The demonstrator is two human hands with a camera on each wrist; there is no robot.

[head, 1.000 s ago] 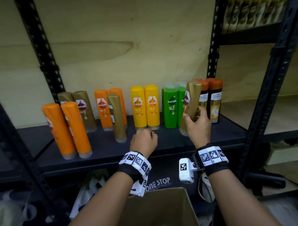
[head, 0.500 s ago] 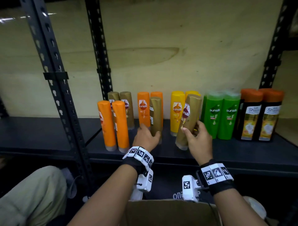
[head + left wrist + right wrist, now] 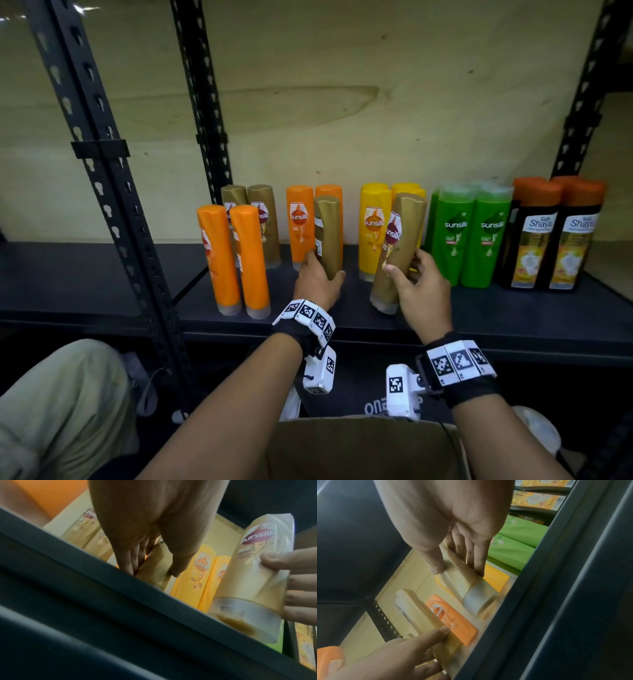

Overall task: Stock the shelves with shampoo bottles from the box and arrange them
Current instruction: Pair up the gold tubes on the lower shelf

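On the black shelf [image 3: 479, 315] stand shampoo bottles in colour pairs. My left hand [image 3: 317, 279] grips the lower part of an upright gold bottle [image 3: 328, 236] in front of the orange pair [image 3: 300, 226]; thumb and fingers wrap it [image 3: 154, 568]. My right hand [image 3: 419, 287] holds a second gold bottle [image 3: 399, 246], tilted with its cap end low near the shelf, in front of the yellow pair [image 3: 373, 229]. The right wrist view shows thumb and fingers around this bottle [image 3: 462, 574]. The cardboard box [image 3: 359, 445] sits below my forearms.
Two orange bottles [image 3: 236, 260] stand at the shelf's front left, two gold ones [image 3: 263, 222] behind them. Green bottles [image 3: 472, 236] and black orange-capped bottles [image 3: 551, 236] fill the right. A slotted black upright [image 3: 113, 192] rises left. A knee in khaki [image 3: 58, 407] is at lower left.
My left hand left the shelf edge and closed round the standing gold bottle. My right hand carried its gold bottle leftward from the green pair to the yellow pair. The view turned left.
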